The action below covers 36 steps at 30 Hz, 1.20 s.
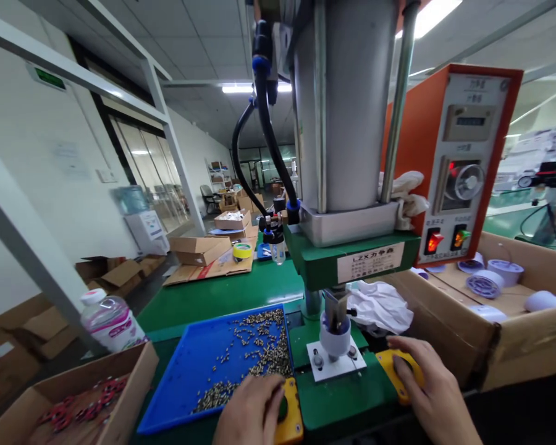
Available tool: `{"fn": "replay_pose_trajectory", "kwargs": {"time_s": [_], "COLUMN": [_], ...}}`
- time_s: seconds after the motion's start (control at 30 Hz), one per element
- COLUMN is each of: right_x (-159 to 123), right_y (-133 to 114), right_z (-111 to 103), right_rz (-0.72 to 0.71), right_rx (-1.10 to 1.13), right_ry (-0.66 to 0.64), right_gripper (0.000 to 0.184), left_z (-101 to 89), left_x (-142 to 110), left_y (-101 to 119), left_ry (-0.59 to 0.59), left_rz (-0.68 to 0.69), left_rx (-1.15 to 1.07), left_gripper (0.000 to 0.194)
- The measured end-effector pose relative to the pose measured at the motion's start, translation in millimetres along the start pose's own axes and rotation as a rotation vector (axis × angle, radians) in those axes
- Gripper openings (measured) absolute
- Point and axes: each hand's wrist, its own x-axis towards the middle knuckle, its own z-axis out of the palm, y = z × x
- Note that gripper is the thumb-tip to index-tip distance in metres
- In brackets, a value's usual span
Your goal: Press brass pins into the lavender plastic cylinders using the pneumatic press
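Observation:
My left hand (249, 409) rests at the left yellow button box (293, 415), fingers bent over its edge and thumb by the dark green button. At the right yellow button box (401, 374), my right hand (438, 386) has its thumb on the black button and its forefinger stretched along the far side. Neither hand holds anything loose. Between them stands a green bench press (336, 402). A white plastic cylindrical part (335, 339) sits on its white base plate (324, 369), under the metal press tool (336, 309), which seems to reach into it.
A blue tray (185, 371) of small metal pieces lies left of the press. Further left are a carton (141, 371) with red parts and a bottle (113, 321). Rightward stands a carton (519, 352) with white plastic parts, below the orange control box (477, 93).

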Motion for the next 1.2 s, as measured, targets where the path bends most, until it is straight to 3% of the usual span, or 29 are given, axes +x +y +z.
{"fn": "replay_pose_trajectory", "kwargs": {"time_s": [0.07, 0.13, 0.23, 0.4, 0.57, 0.67, 0.87, 1.07, 1.2], "right_x": [17.7, 32.7, 45.7, 47.3, 47.6, 50.0, 51.6, 53.2, 50.2], "right_y": [-22.8, -42.2, -61.1, -71.0, -75.1, -77.0, -74.8, -72.3, -68.5], "right_z": [4.3, 13.1, 30.6, 49.7, 47.8, 45.6, 45.0, 48.0, 42.9], "right_rz": [0.058, 0.066, 0.036, 0.053, 0.053, 0.024, 0.018, 0.009, -0.014], "right_rx": [0.173, 0.348, 0.544, 0.608, 0.625, 0.668, 0.658, 0.637, 0.478], "right_ry": [-0.117, -0.244, -0.365, -0.284, -0.252, -0.259, -0.267, -0.278, -0.31], "right_gripper": [0.028, 0.047, 0.07, 0.047, 0.051, 0.055, 0.055, 0.056, 0.063], "left_z": [-11.1, -17.6, -21.6, -24.4, -22.8, -17.0, -9.0, -7.7, -11.8], "left_x": [25.2, 50.6, 81.8, 111.9, 130.2, 137.9, 145.7, 149.7, 150.5], "left_y": [10.1, 19.5, 29.1, 45.7, 76.3, 88.3, 92.2, 95.1, 95.7], "left_ry": [-0.038, -0.082, -0.148, -0.251, -0.263, -0.344, -0.459, -0.443, -0.465], "left_rz": [-0.123, -0.202, -0.206, -0.117, -0.015, 0.044, 0.083, 0.131, 0.144], "left_rx": [-0.116, -0.208, -0.33, -0.413, -0.254, -0.178, -0.104, -0.056, -0.09], "left_gripper": [0.017, 0.015, 0.017, 0.021, 0.016, 0.012, 0.007, 0.003, 0.005]}}
